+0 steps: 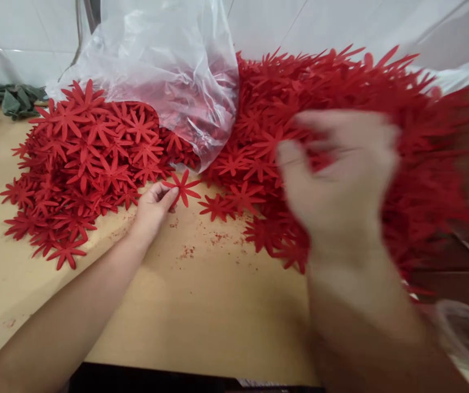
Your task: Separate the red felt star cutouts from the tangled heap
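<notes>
My left hand rests on the wooden table and pinches one red flower-shaped cutout by a petal. My right hand is raised and blurred in front of a big heap of red cutouts on the right; its fingers are curled and touch the heap, but whether they hold a piece cannot be told. A second pile of the same red flowers lies on the left of the table.
A clear plastic bag sags between the two piles against the white tiled wall. Green cloth lies at the far left. Red crumbs dot the table. A clear curved object sits at the bottom right.
</notes>
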`<state>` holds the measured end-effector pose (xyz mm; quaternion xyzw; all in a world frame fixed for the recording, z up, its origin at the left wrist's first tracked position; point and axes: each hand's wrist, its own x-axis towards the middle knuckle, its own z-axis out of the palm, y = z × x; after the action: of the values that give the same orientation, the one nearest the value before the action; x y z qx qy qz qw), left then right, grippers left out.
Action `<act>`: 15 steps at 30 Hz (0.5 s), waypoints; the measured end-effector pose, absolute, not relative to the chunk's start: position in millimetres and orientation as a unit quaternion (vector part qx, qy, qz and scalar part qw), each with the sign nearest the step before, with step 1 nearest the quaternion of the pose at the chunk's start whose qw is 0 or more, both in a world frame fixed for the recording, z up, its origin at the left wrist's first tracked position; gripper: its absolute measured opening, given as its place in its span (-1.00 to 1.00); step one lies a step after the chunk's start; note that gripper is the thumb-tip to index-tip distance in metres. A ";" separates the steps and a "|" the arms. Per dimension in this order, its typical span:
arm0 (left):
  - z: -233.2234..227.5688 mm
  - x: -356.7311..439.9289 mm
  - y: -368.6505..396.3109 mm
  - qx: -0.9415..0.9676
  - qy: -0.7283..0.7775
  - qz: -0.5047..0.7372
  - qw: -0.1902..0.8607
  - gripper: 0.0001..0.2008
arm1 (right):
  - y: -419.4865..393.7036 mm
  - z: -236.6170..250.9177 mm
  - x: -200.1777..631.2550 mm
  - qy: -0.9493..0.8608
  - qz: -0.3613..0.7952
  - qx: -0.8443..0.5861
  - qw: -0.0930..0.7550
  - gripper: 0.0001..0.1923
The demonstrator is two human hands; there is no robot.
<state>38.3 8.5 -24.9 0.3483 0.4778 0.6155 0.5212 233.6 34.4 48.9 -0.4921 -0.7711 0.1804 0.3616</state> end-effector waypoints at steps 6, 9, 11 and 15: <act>-25.4 41.9 7.8 0.399 0.453 0.593 0.533 -0.92 | 30.3 -3.0 171.7 -0.760 0.331 -0.458 0.321 -0.75; -27.0 42.8 8.6 0.407 0.447 0.585 0.541 -0.84 | 37.1 -14.2 173.8 -0.713 0.415 -0.425 0.373 -0.88; -27.6 42.7 9.1 0.412 0.449 0.581 0.539 -0.82 | 41.0 -16.0 177.4 -0.693 0.444 -0.402 0.401 -0.88; -26.6 41.3 8.3 0.430 0.445 0.578 0.532 -0.87 | 44.1 -17.4 180.3 -0.692 0.436 -0.412 0.403 -0.81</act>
<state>41.3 8.3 -26.6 0.4296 0.4453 0.5784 0.5316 180.3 44.1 -17.4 -0.4116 -0.6916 0.4359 0.4029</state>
